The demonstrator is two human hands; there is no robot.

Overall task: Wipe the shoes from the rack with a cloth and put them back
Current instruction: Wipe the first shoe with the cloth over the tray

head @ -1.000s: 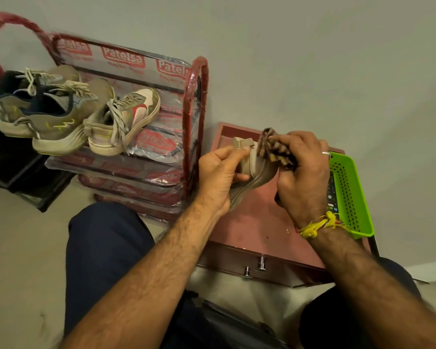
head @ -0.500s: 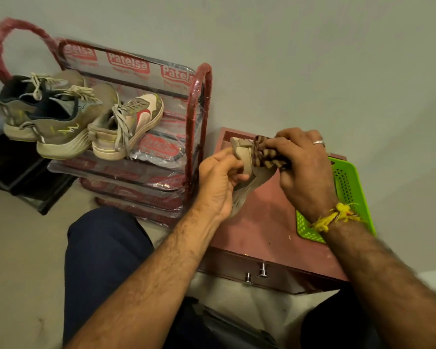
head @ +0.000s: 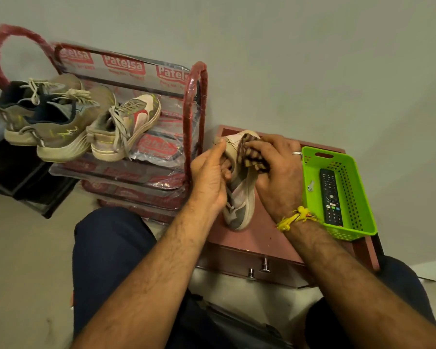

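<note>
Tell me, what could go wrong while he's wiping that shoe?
The shoe is gripped only at its heel by the left hand, so a hard rub from the cloth in the right hand might knock it loose. That wrist is close to the basket and could bump it.

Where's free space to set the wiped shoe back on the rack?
Top shelf: bare patch between the white sneaker and the right red post. Left side is crowded with two olive sneakers. The cabinet top is bare near the front edge.
</note>
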